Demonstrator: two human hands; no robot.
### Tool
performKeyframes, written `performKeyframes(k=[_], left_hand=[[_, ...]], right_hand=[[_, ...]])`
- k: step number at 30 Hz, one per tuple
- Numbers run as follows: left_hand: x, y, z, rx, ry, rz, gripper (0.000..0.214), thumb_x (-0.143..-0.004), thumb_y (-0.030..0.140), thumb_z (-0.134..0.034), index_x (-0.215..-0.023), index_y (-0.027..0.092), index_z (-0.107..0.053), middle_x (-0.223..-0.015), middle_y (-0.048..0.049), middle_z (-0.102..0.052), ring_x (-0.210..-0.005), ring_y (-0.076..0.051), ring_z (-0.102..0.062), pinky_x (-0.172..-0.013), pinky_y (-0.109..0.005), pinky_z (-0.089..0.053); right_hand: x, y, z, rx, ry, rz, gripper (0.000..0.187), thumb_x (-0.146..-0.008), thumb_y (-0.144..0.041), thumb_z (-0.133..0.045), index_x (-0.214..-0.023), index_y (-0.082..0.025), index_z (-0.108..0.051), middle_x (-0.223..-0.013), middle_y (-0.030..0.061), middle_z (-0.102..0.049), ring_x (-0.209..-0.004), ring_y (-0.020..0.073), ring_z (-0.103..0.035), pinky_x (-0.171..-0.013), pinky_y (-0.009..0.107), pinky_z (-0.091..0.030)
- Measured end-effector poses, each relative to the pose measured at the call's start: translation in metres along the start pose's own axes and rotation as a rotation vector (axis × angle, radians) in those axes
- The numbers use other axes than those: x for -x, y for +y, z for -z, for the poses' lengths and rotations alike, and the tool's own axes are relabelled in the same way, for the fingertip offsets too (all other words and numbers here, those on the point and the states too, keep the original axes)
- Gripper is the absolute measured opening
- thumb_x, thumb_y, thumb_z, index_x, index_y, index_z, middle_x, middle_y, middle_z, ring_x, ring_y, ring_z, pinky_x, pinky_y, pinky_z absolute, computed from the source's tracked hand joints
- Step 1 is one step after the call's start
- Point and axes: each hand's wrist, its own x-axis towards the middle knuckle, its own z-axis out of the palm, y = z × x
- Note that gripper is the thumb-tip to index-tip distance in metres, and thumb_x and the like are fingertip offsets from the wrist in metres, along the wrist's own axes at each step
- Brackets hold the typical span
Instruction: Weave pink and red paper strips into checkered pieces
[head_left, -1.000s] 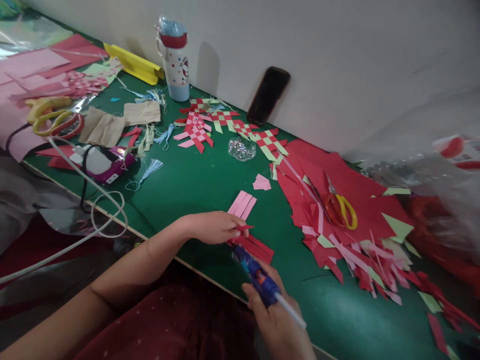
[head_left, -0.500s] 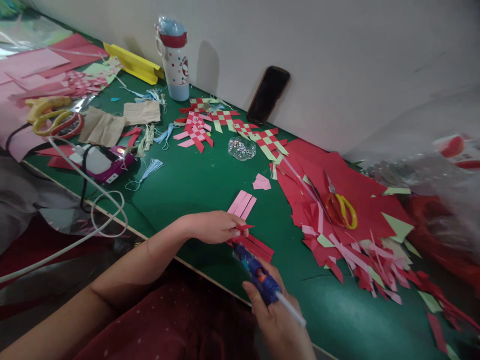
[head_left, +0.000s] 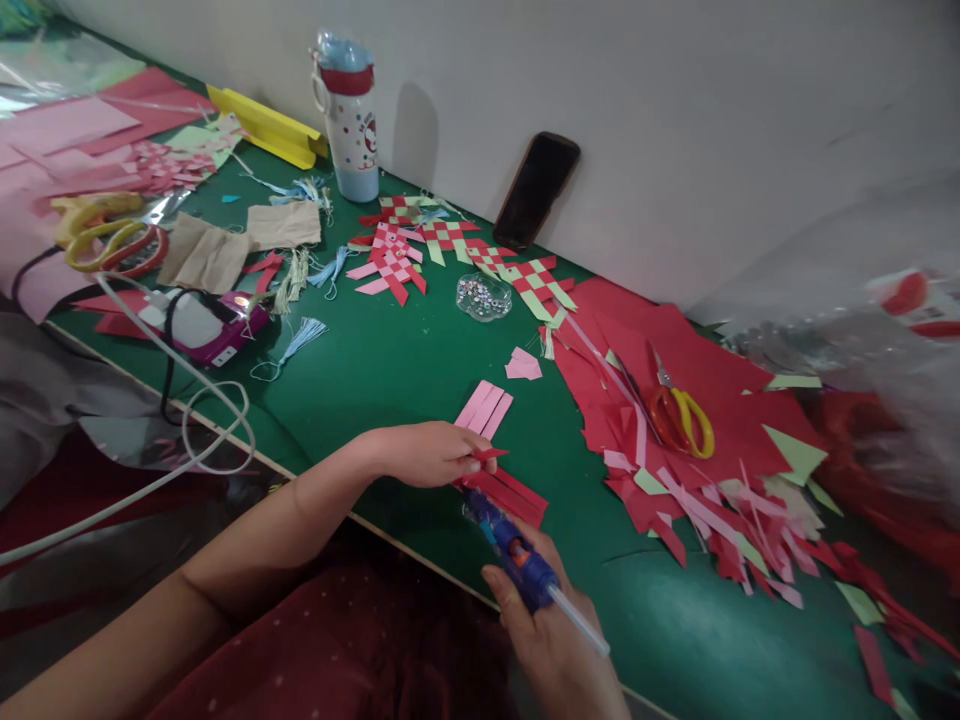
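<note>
My left hand (head_left: pixel 429 453) is closed on a red paper strip (head_left: pixel 490 454), pinching its end over a small stack of red strips (head_left: pixel 514 494) near the front edge of the green table (head_left: pixel 390 360). My right hand (head_left: pixel 551 630) grips a blue glue gun (head_left: pixel 514 550) with a clear glue stick out of its back. The nozzle points at the red strips just below my left fingers. Pink strips (head_left: pixel 484 408) lie just beyond my left hand.
Red-and-yellow scissors (head_left: pixel 679 415) rest on a heap of red paper scraps (head_left: pixel 675 420) to the right. Woven paper pieces (head_left: pixel 450 245), a dish of beads (head_left: pixel 484 297), a phone (head_left: pixel 536 190) and a bottle (head_left: pixel 349 115) stand at the back. A cable (head_left: pixel 187 400) and a purple device (head_left: pixel 214 325) lie at left.
The glue gun and my right hand have shifted very slightly; my left hand holds still on the red strip.
</note>
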Motion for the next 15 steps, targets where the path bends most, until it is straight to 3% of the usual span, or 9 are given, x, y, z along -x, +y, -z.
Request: performKeyframes(k=[15], left_hand=[[0.0005,0.0019,0.0008,0.021,0.007,-0.011,0.029,-0.095,0.020,-0.037,-0.108,0.020,-0.062,-0.113,-0.0043,-0.065,-0.092,-0.015,-0.060,-0.083,-0.025,-0.043]], right_hand=[[0.0010,-0.0036,0.0018,0.027,0.039,-0.037,0.036,-0.088,-0.047,-0.051,-0.114,-0.025,-0.061,-0.074,0.0019,-0.074,-0.056,0.0211,-0.071,-0.049,0.025,-0.053]])
